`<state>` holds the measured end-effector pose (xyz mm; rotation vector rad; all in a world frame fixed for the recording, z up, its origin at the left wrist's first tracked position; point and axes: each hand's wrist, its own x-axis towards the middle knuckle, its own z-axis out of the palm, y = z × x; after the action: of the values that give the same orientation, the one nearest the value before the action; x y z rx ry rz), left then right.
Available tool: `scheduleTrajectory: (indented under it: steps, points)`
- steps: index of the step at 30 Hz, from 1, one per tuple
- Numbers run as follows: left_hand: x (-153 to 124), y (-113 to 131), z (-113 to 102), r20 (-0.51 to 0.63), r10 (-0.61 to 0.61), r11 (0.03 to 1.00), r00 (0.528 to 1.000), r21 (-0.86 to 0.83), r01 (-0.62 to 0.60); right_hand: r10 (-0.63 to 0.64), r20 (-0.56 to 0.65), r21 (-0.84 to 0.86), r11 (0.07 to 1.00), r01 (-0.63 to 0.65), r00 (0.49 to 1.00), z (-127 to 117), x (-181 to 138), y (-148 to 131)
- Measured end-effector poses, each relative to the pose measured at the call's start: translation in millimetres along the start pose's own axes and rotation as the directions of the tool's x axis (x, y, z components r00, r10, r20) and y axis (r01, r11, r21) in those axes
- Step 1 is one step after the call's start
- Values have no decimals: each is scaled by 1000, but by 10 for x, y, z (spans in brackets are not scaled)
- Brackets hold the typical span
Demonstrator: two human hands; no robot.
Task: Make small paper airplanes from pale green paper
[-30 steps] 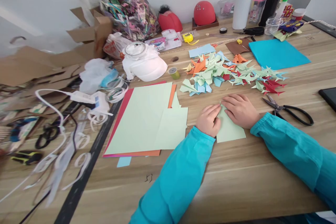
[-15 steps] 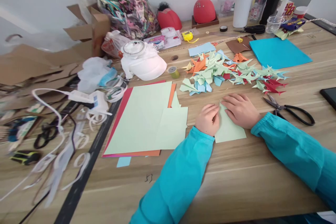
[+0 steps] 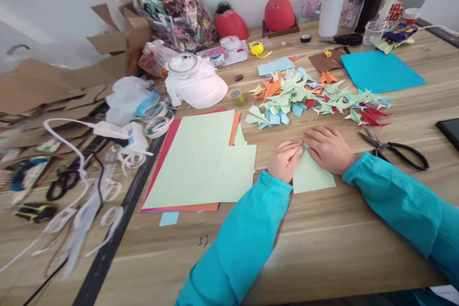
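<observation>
Right of the frame's centre, a pale green sheet (image 3: pixel 312 178) lies on the table (image 3: pixel 340 239). The left hand (image 3: pixel 286 160) bunches its fingers at the upper end; the right hand (image 3: pixel 330 150) lies across it, thumb apart. Whether either pinches it, I cannot tell. Scissors (image 3: pixel 401 149) lie farther right.

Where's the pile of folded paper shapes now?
In the head view, the pile of folded paper shapes lies right of centre on the table, just beyond the left hand and right hand, a bright blue sheet beyond its right end.
</observation>
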<state>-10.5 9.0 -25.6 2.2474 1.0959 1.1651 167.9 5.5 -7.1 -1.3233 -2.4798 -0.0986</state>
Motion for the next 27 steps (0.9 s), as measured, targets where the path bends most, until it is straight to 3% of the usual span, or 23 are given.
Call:
scheduleTrajectory:
  steps: [4, 13, 27]
  points:
    - [-1, -27, -7, 9, -17, 999, 1000, -30, 17, -4, 11, -2, 1000, 4, 1000, -13, 1, -8]
    - [-18, -56, 40, 46, 113, 984, 993, 131, -118, -40, 56, -45, 998, 43, 998, -33, 20, 65]
    - [-16, -25, 42, 97, 109, 967, 989, 219, -128, -147, 100, -216, 962, 166, 984, -90, 49, 36]
